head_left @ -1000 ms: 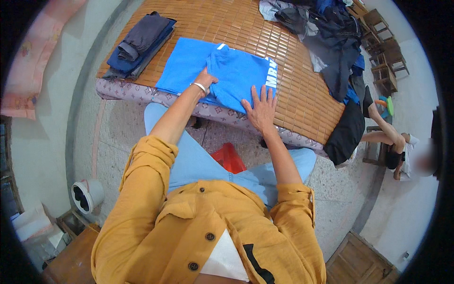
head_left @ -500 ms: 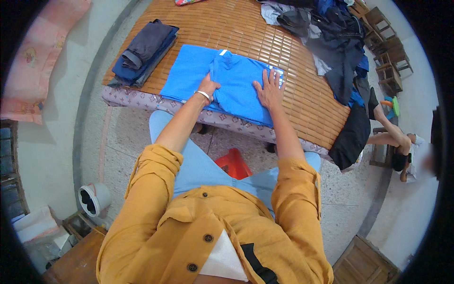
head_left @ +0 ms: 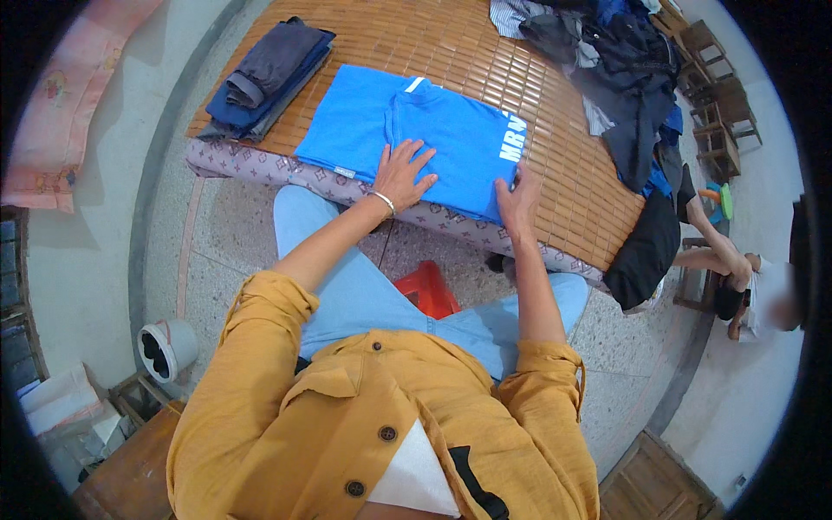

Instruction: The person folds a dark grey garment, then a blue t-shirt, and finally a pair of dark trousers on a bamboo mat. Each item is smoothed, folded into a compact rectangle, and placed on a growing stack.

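A blue T-shirt [head_left: 347,117], folded into a flat rectangle with white lettering near its right end, lies along the near edge of a bamboo mat. My left hand [head_left: 406,176] rests flat on its front middle part, fingers spread and palm down. At the shirt's right edge, my right hand [head_left: 520,199] has the thumb on the cloth and the fingers curled at the border, closed on that edge. A stack of folded dark clothes [head_left: 269,74], grey on top and navy below, sits to the left of the shirt.
The bamboo mat [head_left: 390,35] covers a bed with a patterned cloth side [head_left: 251,165]. Rumpled dark clothes [head_left: 633,95] heap at the right, hanging over the edge. A red plastic object [head_left: 429,290] is between my legs. Another person [head_left: 737,269] sits far right; a white bucket [head_left: 169,347] stands left.
My left hand has turned from the fold line to lie flat nearer the shirt's front. The right hand has slid off the lettering, down and right to the edge.
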### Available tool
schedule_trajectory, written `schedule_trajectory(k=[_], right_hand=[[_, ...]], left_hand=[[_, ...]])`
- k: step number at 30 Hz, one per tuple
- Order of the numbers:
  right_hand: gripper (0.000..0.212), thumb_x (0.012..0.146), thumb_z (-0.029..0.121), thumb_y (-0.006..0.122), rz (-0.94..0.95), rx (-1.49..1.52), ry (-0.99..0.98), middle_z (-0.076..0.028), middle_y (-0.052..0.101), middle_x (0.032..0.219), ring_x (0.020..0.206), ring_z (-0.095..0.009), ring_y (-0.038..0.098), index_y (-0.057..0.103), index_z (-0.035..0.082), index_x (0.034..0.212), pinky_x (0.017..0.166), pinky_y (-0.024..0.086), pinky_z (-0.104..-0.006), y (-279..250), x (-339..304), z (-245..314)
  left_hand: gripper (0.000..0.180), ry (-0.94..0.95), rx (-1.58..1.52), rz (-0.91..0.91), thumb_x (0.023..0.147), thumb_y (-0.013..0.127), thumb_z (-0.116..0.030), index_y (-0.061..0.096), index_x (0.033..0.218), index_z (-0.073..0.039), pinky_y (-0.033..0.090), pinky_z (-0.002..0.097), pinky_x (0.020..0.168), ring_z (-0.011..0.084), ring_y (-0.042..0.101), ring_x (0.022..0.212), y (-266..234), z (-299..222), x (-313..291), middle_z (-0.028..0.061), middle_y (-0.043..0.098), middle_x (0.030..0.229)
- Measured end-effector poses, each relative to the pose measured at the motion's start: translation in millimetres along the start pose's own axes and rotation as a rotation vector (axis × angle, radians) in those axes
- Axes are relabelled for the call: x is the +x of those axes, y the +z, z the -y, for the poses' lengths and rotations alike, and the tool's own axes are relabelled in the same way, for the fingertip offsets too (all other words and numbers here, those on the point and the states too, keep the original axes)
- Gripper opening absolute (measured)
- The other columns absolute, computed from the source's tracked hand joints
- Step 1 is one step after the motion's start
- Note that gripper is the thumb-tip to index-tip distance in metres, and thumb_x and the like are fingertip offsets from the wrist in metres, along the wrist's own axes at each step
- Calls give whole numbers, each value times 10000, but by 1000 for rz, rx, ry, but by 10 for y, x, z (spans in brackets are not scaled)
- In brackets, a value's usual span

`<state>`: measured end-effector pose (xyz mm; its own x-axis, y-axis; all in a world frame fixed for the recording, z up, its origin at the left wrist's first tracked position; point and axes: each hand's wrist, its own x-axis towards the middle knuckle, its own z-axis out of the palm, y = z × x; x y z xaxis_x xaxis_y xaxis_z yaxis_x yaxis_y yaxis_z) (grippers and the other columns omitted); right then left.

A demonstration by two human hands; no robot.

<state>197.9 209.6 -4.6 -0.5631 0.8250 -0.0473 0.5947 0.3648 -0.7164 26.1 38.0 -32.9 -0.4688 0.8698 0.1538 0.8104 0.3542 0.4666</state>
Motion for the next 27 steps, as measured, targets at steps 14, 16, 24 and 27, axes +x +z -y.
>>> schedule_trajectory(k=[14,16,24,27], right_hand=[[400,832,74,568,404,719,358,-109,560,786,491,-159,566,418,59,1203,394,480,-266,112,-871,111],[355,871,101,557,628,757,314,-95,606,735,549,-168,612,449,61,1207,454,513,-273,57,-978,251],[487,873,224,578,98,-76,-253,-161,594,1012,905,-314,590,425,61,1306,761,477,-445,-200,-436,170],[555,866,301,557,-104,-354,-572,-186,444,1291,1178,-363,424,390,71,1343,965,332,-498,-146,-231,-130]], left_hand=[[497,167,174,327,910,485,-310,350,1386,-263,172,585,1066,265,222,1366,-195,284,325,46,262,1477],[499,229,242,356,911,483,-273,340,1389,-275,185,590,1059,268,219,1366,-175,283,435,44,252,1481],[557,34,331,181,849,575,-264,380,1368,-211,188,606,1043,321,205,1364,-246,-119,289,122,240,1474],[590,-35,221,107,827,605,-296,384,1364,-186,174,606,1046,351,199,1359,-238,-91,176,151,246,1463]])
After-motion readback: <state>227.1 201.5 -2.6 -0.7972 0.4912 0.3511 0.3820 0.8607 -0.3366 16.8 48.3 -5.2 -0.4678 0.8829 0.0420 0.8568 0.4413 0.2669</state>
